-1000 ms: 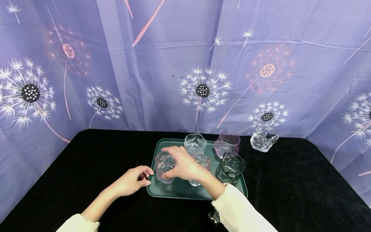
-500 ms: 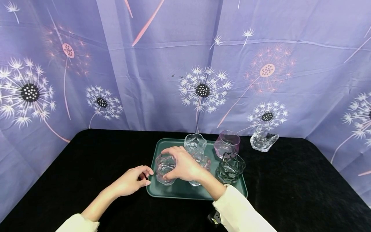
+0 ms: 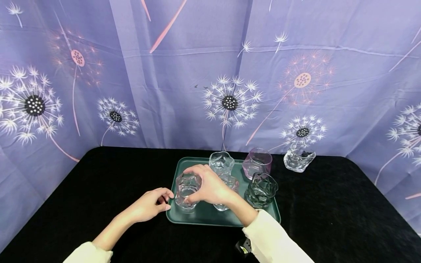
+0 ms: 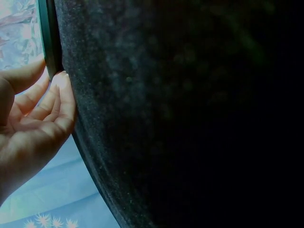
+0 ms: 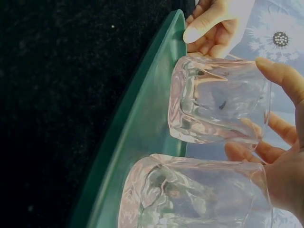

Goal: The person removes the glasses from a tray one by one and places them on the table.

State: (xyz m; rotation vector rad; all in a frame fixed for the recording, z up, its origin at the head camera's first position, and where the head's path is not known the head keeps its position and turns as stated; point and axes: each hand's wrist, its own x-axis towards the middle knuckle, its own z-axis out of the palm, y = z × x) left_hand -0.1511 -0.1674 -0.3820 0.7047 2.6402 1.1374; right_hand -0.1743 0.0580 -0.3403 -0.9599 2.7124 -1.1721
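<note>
A clear, faintly pink drinking glass [image 3: 187, 190] with a wavy body stands at the left end of the green tray [image 3: 200, 217]. My right hand [image 3: 210, 186] grips it near the rim, thumb on the near side and fingers on the far side. In the right wrist view the held glass [image 5: 218, 102] shows its thick base close over the tray. A second pinkish glass [image 5: 194, 194] stands beside it, partly hidden by my right hand in the head view. My left hand [image 3: 149, 205] touches the tray's left rim with thumb and fingertips, its fingers loosely bent.
Behind on the tray are a clear wavy glass [image 3: 221, 162] and a purple-tinted glass [image 3: 258, 164]. A dark smoky glass [image 3: 262, 190] sits at the right end. Off the tray, a clear glass piece [image 3: 298, 160] rests on the black tablecloth [image 3: 332, 204] near the curtain.
The glass in my right hand has shifted slightly toward the near side, its base now showing a little lower. My left hand keeps its place at the tray rim.
</note>
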